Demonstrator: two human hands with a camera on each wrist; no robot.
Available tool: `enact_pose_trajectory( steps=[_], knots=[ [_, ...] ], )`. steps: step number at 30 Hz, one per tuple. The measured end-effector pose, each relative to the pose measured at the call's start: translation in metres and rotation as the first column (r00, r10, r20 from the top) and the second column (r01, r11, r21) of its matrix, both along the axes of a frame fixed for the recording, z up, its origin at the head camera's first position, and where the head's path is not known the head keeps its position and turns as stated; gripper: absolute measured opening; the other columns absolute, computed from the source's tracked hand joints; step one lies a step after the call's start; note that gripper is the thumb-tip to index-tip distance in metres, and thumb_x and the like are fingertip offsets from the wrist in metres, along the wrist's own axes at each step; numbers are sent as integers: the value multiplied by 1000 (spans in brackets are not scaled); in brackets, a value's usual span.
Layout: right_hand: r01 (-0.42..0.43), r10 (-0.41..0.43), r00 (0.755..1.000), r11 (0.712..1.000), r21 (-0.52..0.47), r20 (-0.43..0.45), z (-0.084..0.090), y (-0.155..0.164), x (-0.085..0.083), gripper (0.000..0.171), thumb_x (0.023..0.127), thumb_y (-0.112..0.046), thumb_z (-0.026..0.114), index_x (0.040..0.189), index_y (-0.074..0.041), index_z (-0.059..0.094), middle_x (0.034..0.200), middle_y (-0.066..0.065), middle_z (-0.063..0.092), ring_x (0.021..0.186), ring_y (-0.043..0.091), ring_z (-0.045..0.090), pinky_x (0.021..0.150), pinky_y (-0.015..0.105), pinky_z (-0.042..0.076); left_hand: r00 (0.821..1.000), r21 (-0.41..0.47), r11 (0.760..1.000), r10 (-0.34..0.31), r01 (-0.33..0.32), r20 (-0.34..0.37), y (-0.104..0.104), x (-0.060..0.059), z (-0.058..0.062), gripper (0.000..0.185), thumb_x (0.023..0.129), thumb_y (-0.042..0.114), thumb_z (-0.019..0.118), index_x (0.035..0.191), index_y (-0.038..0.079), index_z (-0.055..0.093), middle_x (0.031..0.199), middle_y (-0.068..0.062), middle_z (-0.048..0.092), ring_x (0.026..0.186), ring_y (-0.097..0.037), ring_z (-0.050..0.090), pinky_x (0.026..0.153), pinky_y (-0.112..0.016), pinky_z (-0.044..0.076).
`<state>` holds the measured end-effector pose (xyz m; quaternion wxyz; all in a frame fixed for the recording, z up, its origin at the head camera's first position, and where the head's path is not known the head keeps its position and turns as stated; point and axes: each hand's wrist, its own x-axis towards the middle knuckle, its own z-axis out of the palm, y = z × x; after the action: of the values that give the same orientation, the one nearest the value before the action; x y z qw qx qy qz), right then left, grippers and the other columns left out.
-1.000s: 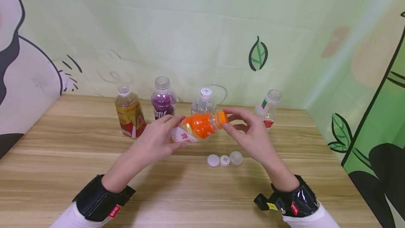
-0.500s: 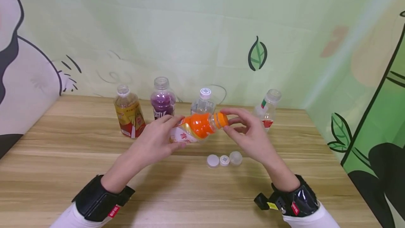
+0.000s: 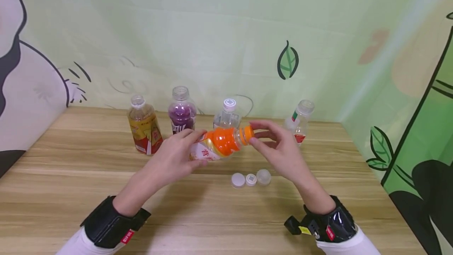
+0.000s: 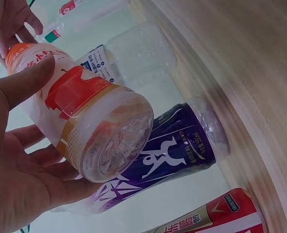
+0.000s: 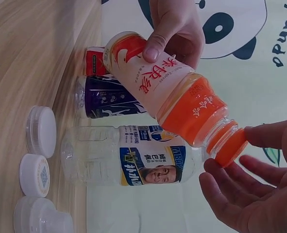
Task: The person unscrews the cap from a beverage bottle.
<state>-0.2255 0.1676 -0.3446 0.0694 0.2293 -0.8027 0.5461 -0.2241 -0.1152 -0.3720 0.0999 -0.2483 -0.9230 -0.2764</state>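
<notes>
My left hand grips an orange-and-white drink bottle around its body. The bottle is held in the air, tilted, with its neck pointing right. At the neck sits an orange cap, pinched between the thumb and fingers of my right hand. In the right wrist view, the cap appears to be on the neck; whether it is loose I cannot tell. The left wrist view shows the bottle's clear base with my left thumb lying across the label.
Behind my hands stand a yellow-and-red bottle and a purple bottle, both uncapped, a clear bottle with a white cap, and an uncapped clear bottle. Several loose caps, including a white cap, lie on the wooden table.
My right fingers have shifted slightly around the orange cap. The left hand and the bottle stay nearly in place, as do the other bottles and loose caps.
</notes>
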Motion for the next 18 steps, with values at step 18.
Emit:
enact_pose_trajectory(
  steps=[18],
  knots=[
    [-26, 28, 999, 999, 39, -35, 1, -1, 1, 38, 93, 2, 73, 130, -6, 67, 127, 5, 67, 112, 26, 64, 88, 38, 59, 1000, -4, 1000, 3, -3, 1, 0, 1, 0, 73, 79, 22, 92, 141, 3, 58, 121, -14, 65, 98, -28, 65, 84, -44, 59]
  ],
)
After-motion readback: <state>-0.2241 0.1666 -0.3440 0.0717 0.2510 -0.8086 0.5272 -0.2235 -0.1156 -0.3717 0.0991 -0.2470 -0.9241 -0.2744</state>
